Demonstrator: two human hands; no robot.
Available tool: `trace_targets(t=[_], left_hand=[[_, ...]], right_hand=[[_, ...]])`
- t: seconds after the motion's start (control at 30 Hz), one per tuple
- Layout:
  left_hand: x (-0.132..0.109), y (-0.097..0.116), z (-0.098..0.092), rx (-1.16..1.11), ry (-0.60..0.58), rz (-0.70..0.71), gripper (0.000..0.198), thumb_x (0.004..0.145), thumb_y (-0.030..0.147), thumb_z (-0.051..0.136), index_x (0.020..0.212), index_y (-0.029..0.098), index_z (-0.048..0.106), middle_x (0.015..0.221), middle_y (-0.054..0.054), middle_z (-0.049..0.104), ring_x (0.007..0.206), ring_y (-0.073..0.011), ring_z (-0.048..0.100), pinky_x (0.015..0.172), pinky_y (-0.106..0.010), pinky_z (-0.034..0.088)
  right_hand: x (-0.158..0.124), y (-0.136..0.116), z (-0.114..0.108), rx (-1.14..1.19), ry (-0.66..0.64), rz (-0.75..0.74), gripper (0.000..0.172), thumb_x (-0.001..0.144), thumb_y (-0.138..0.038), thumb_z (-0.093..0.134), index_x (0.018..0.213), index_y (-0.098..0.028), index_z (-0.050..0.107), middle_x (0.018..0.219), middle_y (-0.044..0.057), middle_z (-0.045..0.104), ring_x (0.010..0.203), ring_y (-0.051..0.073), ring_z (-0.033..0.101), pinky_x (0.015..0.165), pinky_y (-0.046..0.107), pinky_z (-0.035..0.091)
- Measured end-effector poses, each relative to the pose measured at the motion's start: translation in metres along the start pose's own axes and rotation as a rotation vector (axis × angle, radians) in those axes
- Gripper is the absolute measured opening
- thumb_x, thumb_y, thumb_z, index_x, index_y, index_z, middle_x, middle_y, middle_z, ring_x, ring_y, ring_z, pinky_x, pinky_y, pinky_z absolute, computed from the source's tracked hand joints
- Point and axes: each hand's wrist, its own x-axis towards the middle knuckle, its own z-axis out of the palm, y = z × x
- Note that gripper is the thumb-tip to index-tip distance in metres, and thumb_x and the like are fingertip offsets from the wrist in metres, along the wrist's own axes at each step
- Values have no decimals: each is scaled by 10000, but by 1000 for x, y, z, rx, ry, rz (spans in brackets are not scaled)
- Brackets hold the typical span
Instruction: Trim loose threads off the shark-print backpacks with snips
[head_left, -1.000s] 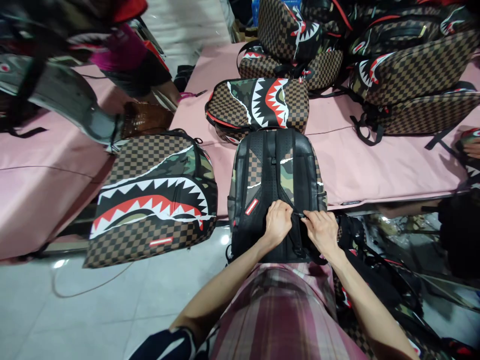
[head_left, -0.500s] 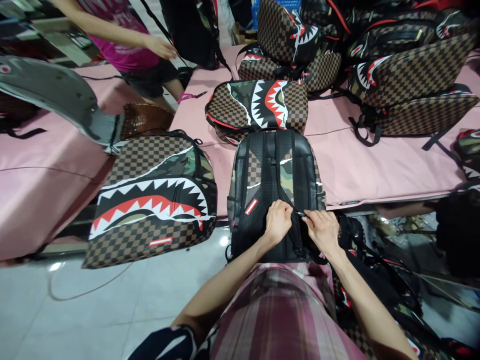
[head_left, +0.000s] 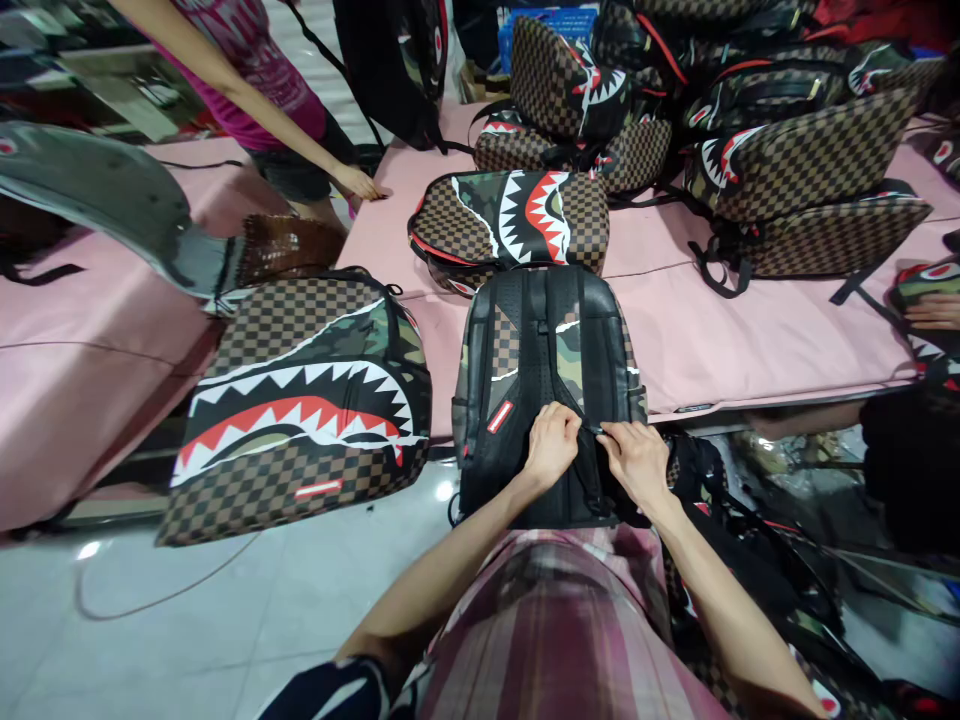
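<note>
A backpack (head_left: 491, 490) with black back padding, checkered panels and camouflage panels lies back side up in front of me, over the near edge of the pink table. My left hand (head_left: 553, 442) is closed on a black shoulder strap (head_left: 568, 392) at the pack's lower middle. Just to its right, my right hand (head_left: 637, 458) pinches the same dark strap near its end, the fingertips close to those of my left hand. What exactly lies under the fingers is partly hidden.
A shark-mouth backpack (head_left: 315, 400) overhangs the edge at left, and another (head_left: 517, 215) lies beyond mine. Stacked backpacks (head_left: 817, 170) fill the back right; more bags (head_left: 757, 560) sit low at right. A co-worker's hand (head_left: 358, 183) touches the pink table (head_left: 772, 350); another person's hand (head_left: 937, 312) shows at right.
The co-worker's hand at the back left has come down and right onto the table. Another hand has appeared at the right edge. My hands keep their hold, with the view shifted slightly.
</note>
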Motion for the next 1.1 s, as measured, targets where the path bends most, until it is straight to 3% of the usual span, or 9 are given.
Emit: trace_targets(t=[0.13, 0.23, 0.33, 0.43, 0.53, 0.67, 0.77, 0.93, 1.1], left_hand=[[-1, -12, -17, -166, -253, -47, 285, 846, 262, 423, 634, 165, 588, 734, -43, 611, 754, -170, 559, 741, -291, 425], [-1, -26, -24, -358, -426, -225, 452, 838, 435, 431, 522, 154, 591, 567, -43, 603, 573, -155, 575, 609, -270, 446], [1, -28, -15, -497, -312, -431, 330, 758, 457, 561, 697, 140, 633, 625, -44, 630, 581, -153, 592, 574, -253, 443], [1, -16, -3, -551, -214, -457, 320, 722, 389, 620, 934, 150, 594, 754, -42, 649, 656, -141, 602, 558, -219, 434], [1, -1, -3, -710, -225, -482, 272, 744, 326, 587, 942, 141, 583, 825, -61, 659, 718, -143, 612, 597, -232, 464], [1, 10, -11, -928, -226, -562, 268, 647, 182, 638, 905, 140, 576, 803, -54, 662, 669, -149, 608, 618, -292, 496], [0, 12, -11, -922, -174, -532, 329, 598, 97, 631, 917, 137, 560, 829, -52, 660, 662, -136, 601, 641, -286, 496], [-6, 7, -9, -881, -146, -362, 539, 569, 36, 642, 1080, 144, 510, 1031, -74, 632, 908, -171, 594, 830, -304, 472], [-18, 3, -7, -928, -232, -265, 736, 536, 10, 663, 1203, 192, 412, 1091, -60, 593, 943, -171, 580, 843, -313, 469]], right_hand=[[-4, 11, 4, 322, -28, 278, 248, 853, -385, 492, 917, -210, 657, 861, 49, 697, 774, 190, 615, 700, 291, 400], [-5, 21, 9, 587, -1, 510, 361, 778, -464, 555, 1001, -188, 628, 937, 69, 687, 837, 216, 621, 722, 312, 436], [1, 21, 16, 708, -58, 614, 421, 678, -469, 646, 982, -178, 652, 899, 78, 688, 840, 237, 614, 761, 348, 432], [10, 14, 21, 819, -138, 619, 307, 639, -439, 668, 805, -182, 695, 814, 64, 697, 803, 229, 618, 750, 345, 438], [12, 5, 22, 925, -170, 626, 298, 607, -442, 672, 713, -164, 690, 720, 50, 686, 698, 197, 610, 675, 318, 449], [10, -4, 17, 1022, -156, 662, 314, 576, -437, 688, 691, -145, 683, 673, 39, 659, 624, 161, 569, 626, 296, 431], [10, -8, 12, 1067, -145, 679, 304, 549, -425, 712, 660, -143, 677, 637, 31, 639, 598, 148, 546, 611, 290, 419], [12, -13, 8, 1108, -125, 709, 304, 504, -414, 738, 626, -146, 663, 572, 16, 601, 551, 135, 510, 568, 284, 404], [10, -11, 6, 1124, -128, 736, 297, 511, -410, 720, 636, -148, 655, 551, 5, 578, 526, 124, 487, 545, 278, 392]])
